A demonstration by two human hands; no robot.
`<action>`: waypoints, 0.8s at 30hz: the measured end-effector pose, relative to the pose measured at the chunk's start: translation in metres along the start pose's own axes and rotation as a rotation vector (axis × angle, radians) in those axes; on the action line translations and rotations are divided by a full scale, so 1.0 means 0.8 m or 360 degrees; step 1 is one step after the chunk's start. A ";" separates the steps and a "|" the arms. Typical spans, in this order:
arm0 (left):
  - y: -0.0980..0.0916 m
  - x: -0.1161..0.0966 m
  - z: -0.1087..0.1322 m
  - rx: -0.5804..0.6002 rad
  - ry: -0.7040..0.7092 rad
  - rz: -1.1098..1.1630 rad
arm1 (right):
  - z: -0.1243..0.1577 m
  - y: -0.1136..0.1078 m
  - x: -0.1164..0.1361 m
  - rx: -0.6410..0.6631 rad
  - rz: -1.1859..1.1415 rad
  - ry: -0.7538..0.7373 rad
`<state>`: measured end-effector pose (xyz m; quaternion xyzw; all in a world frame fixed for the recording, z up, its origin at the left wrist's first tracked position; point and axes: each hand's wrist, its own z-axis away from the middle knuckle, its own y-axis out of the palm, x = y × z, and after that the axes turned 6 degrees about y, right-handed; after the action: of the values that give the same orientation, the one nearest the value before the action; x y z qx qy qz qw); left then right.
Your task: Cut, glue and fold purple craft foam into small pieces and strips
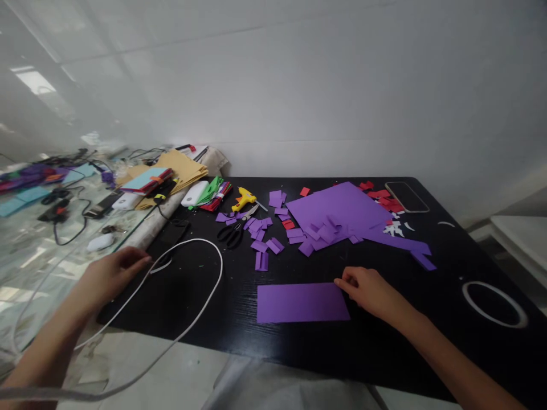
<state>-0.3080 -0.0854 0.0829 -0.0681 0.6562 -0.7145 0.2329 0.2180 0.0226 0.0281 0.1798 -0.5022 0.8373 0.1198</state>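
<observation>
A purple paper rectangle (pixel 302 303) lies flat near the table's front edge. My right hand (pixel 365 289) is closed in a pinch at its upper right corner. Off to the left, my left hand (pixel 111 276) has its fingers stretched out and holds nothing I can see. It is over the table's left edge, beside a white cable (pixel 221 267) and a dark flat object (pixel 173 232). Beyond the rectangle lie several small folded purple paper pieces (pixel 261 261) and a large purple sheet (pixel 346 205) with more pieces on it.
A yellow glue gun (pixel 244 199) and a black-handled tool (pixel 233 232), pliers or scissors, lie mid-table. At the back right are a phone (pixel 407 197) and red paper scraps (pixel 387 200). A white ring (pixel 494 304) is at right. Envelopes (pixel 182 171) and cords clutter the left surface.
</observation>
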 end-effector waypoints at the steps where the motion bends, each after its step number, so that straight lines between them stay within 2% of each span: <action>1: 0.001 0.001 -0.012 -0.0043 0.0077 -0.0004 | -0.001 0.001 -0.001 0.0004 0.0001 0.0007; 4: 0.027 -0.008 -0.033 -0.0010 0.0367 -0.0016 | -0.003 0.004 -0.005 -0.0002 -0.0012 0.0002; 8: 0.062 -0.024 -0.043 -0.0182 0.0537 -0.0190 | -0.004 0.005 -0.007 -0.0009 -0.0041 -0.0017; 10: 0.063 -0.025 -0.046 -0.0226 0.0520 -0.0260 | -0.004 0.004 -0.007 0.0001 -0.0029 -0.0008; 14: 0.051 -0.015 -0.057 -0.0196 0.0467 -0.0323 | -0.005 0.003 -0.007 0.0030 -0.0033 -0.0016; 17: 0.055 -0.014 -0.067 -0.0192 0.0619 -0.0255 | -0.007 0.004 -0.009 0.0052 -0.0069 -0.0032; 21: 0.076 -0.035 -0.081 -0.0129 0.0756 -0.0172 | -0.010 0.007 -0.013 0.0064 -0.0077 -0.0040; 24: 0.075 -0.056 -0.084 -0.0103 0.0766 -0.0270 | -0.009 0.007 -0.015 0.0055 -0.0080 -0.0059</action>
<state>-0.2814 -0.0074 0.0254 0.0417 0.7073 -0.7057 0.0068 0.2256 0.0261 0.0152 0.2100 -0.4850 0.8391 0.1284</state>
